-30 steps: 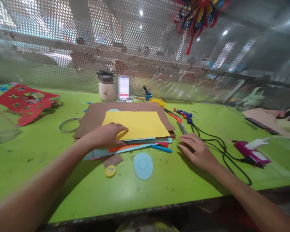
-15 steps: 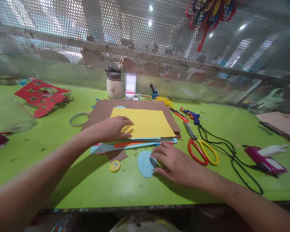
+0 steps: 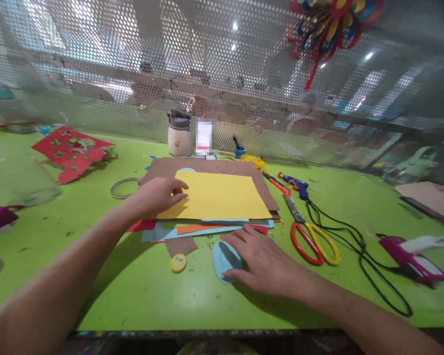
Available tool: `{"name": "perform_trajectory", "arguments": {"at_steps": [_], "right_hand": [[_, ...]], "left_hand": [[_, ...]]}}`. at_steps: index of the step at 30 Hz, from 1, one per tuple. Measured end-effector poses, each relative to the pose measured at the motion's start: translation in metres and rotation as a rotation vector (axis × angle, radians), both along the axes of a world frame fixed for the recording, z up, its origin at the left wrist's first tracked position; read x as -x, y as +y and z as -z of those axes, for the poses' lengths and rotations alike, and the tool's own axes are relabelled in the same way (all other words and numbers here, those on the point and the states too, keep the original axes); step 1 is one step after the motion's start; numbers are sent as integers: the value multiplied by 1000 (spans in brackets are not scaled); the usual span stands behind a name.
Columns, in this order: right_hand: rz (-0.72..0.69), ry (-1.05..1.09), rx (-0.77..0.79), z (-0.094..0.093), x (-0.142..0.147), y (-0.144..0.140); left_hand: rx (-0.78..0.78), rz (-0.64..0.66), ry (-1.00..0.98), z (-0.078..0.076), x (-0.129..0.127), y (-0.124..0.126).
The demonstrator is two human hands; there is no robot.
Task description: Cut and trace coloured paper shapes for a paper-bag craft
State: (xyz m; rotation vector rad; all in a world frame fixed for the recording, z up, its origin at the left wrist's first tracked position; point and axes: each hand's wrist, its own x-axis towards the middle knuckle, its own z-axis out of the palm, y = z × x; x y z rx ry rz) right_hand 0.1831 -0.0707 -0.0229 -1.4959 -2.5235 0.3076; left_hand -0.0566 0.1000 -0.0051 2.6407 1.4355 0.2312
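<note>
My left hand (image 3: 156, 196) rests flat on the left edge of a yellow sheet (image 3: 218, 197) that tops a stack of coloured paper (image 3: 192, 229) over brown card (image 3: 207, 165). My right hand (image 3: 261, 262) lies palm down on a light blue paper disc (image 3: 222, 259) in front of the stack, fingers spread over its right half. A small yellow round object (image 3: 178, 263) sits just left of the disc. Red and yellow scissors (image 3: 313, 237) lie to the right of my right hand, untouched.
A glue gun (image 3: 294, 182) with a black cord (image 3: 358, 246), an orange knife (image 3: 277, 183), a tape ring (image 3: 123, 188), a red cut-out sheet (image 3: 71, 150), a lidded jar (image 3: 179, 133) and a magenta tool (image 3: 410, 251) lie on the green table (image 3: 59, 222). A perforated screen stands behind.
My right hand left the scissors at the right and moved left onto the light blue disc. My left hand slid back to the yellow sheet's left edge.
</note>
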Motion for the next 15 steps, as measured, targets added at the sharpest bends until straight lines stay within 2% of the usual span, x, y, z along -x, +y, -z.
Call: {"name": "perform_trajectory", "arguments": {"at_steps": [3, 6, 10, 15], "right_hand": [[60, 92, -24, -4, -9, 4], [138, 167, -118, -6, -27, 19], [256, 99, -215, -2, -55, 45], [296, 52, -198, 7, -77, 63]], "left_hand": [[3, -81, 31, 1, 17, 11], [53, -82, 60, 5, 30, 19], [95, -74, 73, 10, 35, 24], [97, -116, 85, 10, 32, 23]]}}
